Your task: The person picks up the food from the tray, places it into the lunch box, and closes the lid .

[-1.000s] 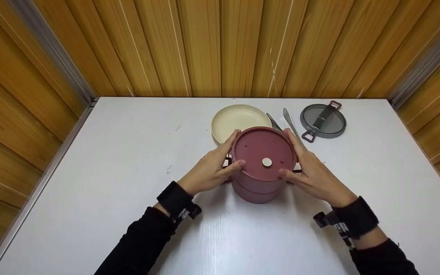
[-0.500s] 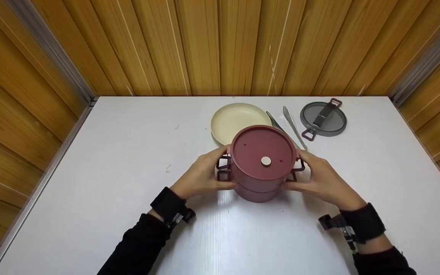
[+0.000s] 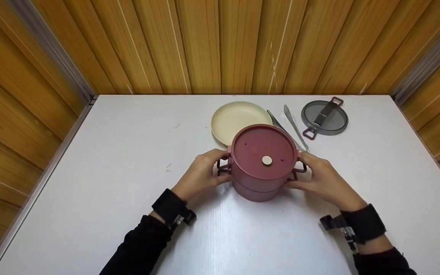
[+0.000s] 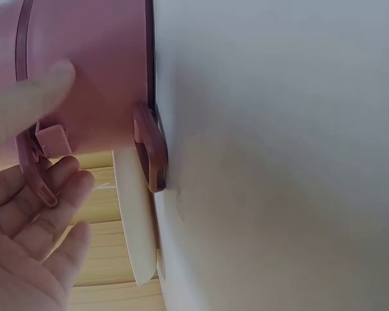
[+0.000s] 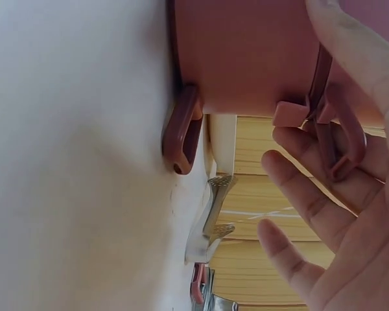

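Observation:
A dusky pink, two-tier round lunch box [image 3: 260,187] stands upright on the white table, its lid [image 3: 256,149] on top with a pale round button [image 3: 267,160]. My left hand [image 3: 201,172] holds its left side. In the left wrist view the thumb lies on the wall and the fingers are by the upper dark red handle [image 4: 35,172]. On the opposite side my right hand [image 3: 321,177] holds the box likewise, fingers behind the upper handle [image 5: 340,139] in the right wrist view. Lower handles [image 4: 150,149] sit near the table at each side.
Behind the lunch box lies a cream plate [image 3: 239,114], partly hidden by it. Two knife-like utensils [image 3: 294,126] lie right of the plate. Farther right is a grey round lid [image 3: 325,118] with dark red clips. A wood-look wall [image 3: 239,46] closes the back of the table.
Both hands have moved down from the lid's rim to the sides by the handles. Since half a second ago the left thumb has shifted slightly up and outward. The lunch box stays in place.

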`<action>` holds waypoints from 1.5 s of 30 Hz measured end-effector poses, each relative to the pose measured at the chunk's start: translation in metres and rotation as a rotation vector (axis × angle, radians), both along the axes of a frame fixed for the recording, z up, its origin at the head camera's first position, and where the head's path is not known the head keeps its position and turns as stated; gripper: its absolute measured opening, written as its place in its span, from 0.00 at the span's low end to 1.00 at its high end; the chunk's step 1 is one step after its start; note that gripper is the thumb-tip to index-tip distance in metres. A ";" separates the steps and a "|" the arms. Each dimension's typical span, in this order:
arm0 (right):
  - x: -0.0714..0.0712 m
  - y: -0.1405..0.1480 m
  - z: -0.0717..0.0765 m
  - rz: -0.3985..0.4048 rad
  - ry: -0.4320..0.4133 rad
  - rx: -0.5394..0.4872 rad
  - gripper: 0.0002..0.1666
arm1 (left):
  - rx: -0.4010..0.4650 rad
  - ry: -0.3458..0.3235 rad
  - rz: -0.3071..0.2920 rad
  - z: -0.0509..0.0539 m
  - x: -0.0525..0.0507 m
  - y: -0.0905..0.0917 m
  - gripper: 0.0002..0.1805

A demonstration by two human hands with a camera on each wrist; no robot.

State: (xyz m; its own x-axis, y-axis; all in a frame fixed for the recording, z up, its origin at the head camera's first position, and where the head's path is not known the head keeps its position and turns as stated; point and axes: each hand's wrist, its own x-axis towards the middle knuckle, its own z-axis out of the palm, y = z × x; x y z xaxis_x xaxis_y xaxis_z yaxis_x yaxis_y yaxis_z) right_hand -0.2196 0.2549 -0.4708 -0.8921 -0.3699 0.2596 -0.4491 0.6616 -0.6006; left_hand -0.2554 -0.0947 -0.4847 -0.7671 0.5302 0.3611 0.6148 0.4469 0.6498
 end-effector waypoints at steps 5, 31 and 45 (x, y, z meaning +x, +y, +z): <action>-0.002 0.003 -0.004 0.019 0.056 0.003 0.49 | 0.030 0.047 0.024 -0.001 0.001 0.000 0.26; -0.003 0.000 -0.012 0.006 0.077 0.011 0.34 | 0.045 -0.067 0.088 0.002 0.000 0.002 0.21; -0.006 -0.010 -0.017 0.027 0.075 -0.015 0.29 | 0.037 -0.101 0.101 0.003 0.003 -0.010 0.18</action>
State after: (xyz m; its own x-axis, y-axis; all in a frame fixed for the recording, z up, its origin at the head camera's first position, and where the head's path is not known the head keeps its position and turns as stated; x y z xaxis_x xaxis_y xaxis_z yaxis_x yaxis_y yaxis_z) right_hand -0.2254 0.2451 -0.4880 -0.8598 -0.3889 0.3309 -0.5105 0.6402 -0.5741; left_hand -0.2525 -0.1043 -0.4812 -0.8494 0.4361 0.2973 0.4985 0.4777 0.7234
